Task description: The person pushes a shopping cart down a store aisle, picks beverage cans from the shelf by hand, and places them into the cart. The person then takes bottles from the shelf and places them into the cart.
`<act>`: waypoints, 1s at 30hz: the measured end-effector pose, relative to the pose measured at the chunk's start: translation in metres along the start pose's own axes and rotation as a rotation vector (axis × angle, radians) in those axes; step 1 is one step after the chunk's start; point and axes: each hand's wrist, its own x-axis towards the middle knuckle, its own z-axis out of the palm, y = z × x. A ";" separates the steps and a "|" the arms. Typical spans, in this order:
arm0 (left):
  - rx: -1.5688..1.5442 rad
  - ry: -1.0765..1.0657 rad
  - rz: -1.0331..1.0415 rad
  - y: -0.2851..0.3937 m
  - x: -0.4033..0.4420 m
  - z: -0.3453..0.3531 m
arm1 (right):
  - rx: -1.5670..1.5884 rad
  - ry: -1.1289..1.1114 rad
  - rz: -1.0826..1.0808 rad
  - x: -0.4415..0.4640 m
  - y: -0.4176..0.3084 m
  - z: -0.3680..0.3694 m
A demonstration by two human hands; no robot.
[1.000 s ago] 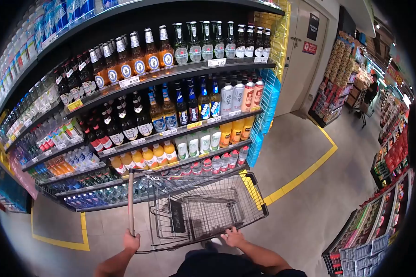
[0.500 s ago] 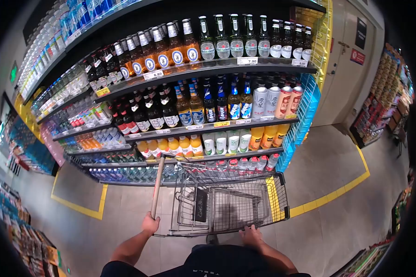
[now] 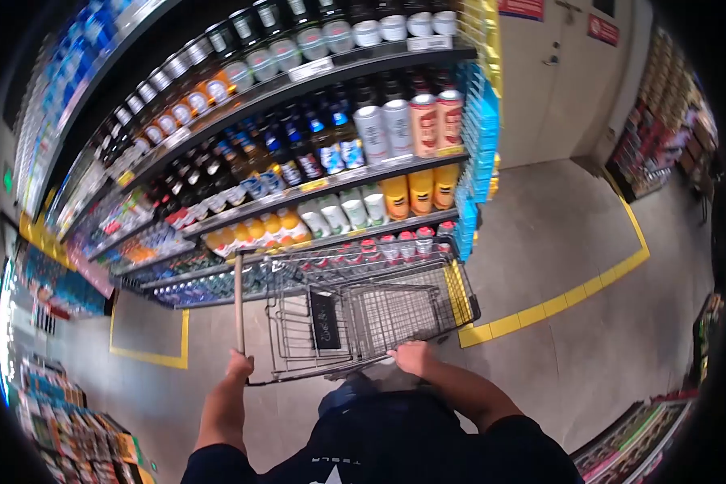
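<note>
Cart and shelf both sit further left and higher in view vs half a second ago; more shirt shows. Head view: shopping cart [image 3: 387, 319] stands between the person and the drinks shelf [image 3: 379, 173], long side roughly along it. Left hand [image 3: 239, 365]: clamped round near end of cart handle [image 3: 239, 310]. Right hand [image 3: 412, 357]: at the near rim, fingers look curled, can't tell if gripping. Black panel [image 3: 324, 320] inside cart, handle side. Yellow floor tape [image 3: 565, 304] runs off right of cart, door [image 3: 548, 97] beyond.
</note>
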 end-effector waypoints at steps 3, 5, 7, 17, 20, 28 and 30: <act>-0.027 -0.035 -0.057 0.012 -0.007 0.000 | 0.027 -0.066 0.147 0.006 -0.003 -0.012; -0.096 -0.060 -0.030 -0.002 0.013 0.016 | 0.047 -0.052 0.163 0.005 0.004 -0.016; -0.083 -0.037 0.032 0.017 -0.019 -0.001 | 0.050 -0.038 0.157 0.003 0.009 -0.024; -0.544 0.178 0.255 0.039 -0.029 0.022 | 0.162 -0.203 0.481 0.016 0.023 -0.053; -0.610 0.132 0.253 0.041 -0.021 0.034 | 0.063 -0.224 0.490 0.019 0.033 -0.056; -1.068 -0.131 0.256 0.081 -0.039 0.026 | -0.056 -0.250 0.669 0.039 0.039 -0.090; -1.117 -0.171 0.274 0.085 -0.036 0.029 | -0.045 -0.251 0.682 0.042 0.047 -0.088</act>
